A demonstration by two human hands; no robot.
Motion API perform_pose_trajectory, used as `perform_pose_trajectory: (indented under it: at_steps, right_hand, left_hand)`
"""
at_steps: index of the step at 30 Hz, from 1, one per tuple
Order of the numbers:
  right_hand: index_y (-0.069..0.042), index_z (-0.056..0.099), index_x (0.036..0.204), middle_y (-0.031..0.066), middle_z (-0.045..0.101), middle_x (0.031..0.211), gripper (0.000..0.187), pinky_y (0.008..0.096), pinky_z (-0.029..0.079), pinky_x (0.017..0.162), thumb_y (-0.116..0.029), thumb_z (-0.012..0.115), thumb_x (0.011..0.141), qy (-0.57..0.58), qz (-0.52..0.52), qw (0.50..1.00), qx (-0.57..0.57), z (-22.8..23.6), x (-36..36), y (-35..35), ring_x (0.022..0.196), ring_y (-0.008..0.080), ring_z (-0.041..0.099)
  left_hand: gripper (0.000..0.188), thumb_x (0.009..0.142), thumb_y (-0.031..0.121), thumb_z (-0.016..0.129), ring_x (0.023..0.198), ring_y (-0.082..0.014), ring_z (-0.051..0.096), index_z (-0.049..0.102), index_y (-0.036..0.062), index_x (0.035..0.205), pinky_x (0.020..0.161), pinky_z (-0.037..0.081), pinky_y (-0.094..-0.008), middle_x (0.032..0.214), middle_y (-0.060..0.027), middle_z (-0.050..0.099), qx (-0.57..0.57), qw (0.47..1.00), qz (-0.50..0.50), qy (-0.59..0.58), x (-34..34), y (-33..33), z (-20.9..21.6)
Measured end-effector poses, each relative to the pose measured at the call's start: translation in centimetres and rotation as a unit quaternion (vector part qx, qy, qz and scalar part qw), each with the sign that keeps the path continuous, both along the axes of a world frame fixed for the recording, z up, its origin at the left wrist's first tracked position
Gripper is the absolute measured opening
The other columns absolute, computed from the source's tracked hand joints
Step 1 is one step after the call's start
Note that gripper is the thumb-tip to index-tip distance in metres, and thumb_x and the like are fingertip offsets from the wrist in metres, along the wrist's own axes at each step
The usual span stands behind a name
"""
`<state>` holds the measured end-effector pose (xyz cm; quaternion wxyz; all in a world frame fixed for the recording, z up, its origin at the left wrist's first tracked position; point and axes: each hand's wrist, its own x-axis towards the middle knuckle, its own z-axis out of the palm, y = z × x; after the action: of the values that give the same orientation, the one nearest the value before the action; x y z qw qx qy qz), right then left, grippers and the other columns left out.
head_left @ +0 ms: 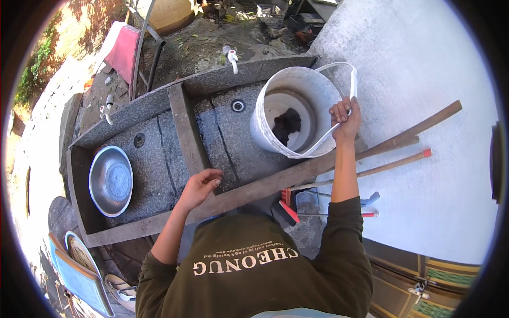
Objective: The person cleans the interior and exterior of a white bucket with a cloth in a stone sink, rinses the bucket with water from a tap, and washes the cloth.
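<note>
- In the right-hand basin of the grey stone double sink [175,114] stands a white plastic bucket [289,114], tipped toward the person, with a dark wet cloth [286,124] lying in its bottom.
- The right hand [345,117] is closed around the white bucket handle [347,79], gripping it near the rim's far side.
- The left hand [200,185] is open, fingers loosely curled, resting on or just above the sink's front wall; it holds nothing.
- The step in hand looks like lifting or tilting the bucket by its handle. Judging from that, the next move calls for a firm pull with the right hand while the left steadies against the wall.
- A round metal bowl [110,180] lies in the left basin, well apart from the bucket.
- Two white taps [232,57] stand on the back wall.
- Long wooden poles [403,140] lean just beside the right forearm and could catch the handle as the bucket swings outward.
</note>
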<state>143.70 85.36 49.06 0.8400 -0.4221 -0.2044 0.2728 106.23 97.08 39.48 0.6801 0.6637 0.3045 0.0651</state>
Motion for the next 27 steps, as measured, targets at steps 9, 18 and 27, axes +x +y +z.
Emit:
perform_pose_trajectory:
  at_steps: [9,18,27]
  right_hand:
    - [-0.012,0.042,0.065,-0.0038,0.031,0.045,0.03,0.0225,0.033,0.048,-0.032,0.046,0.087,0.053,-0.023,0.989,-0.134,-4.7,6.9,-4.2,0.04,0.008,0.032]
    - [0.001,0.049,0.11,0.0103,0.055,0.099,0.036,0.0307,0.04,0.08,-0.022,0.056,0.084,-0.246,-0.332,0.757,-0.506,-16.4,7.6,-8.9,0.092,0.0197,0.052]
    - [0.0,0.038,0.125,0.0149,0.043,0.125,0.05,0.0379,0.027,0.099,-0.028,0.05,0.086,0.006,-0.186,0.962,-0.198,-15.4,6.5,-4.0,0.114,0.0245,0.041]
  left_hand:
    - [0.068,0.066,0.009,0.066,0.113,-0.0363,0.039,0.035,0.01,0.127,0.093,0.036,-0.0417,0.124,-0.0185,0.037,0.398,0.914,-0.047,-0.069,17.5,1.1,3.3]
    - [0.063,0.066,0.011,0.067,0.116,-0.0355,0.036,0.042,0.0109,0.123,0.095,0.033,-0.0413,0.129,-0.0157,0.034,0.453,0.887,-0.086,-0.008,21.1,1.4,2.0]
    - [0.046,0.065,0.012,0.066,0.114,-0.0332,0.037,0.054,0.0141,0.109,0.093,0.035,-0.041,0.124,-0.0103,0.041,0.533,0.841,-0.092,0.018,21.9,3.1,1.2]
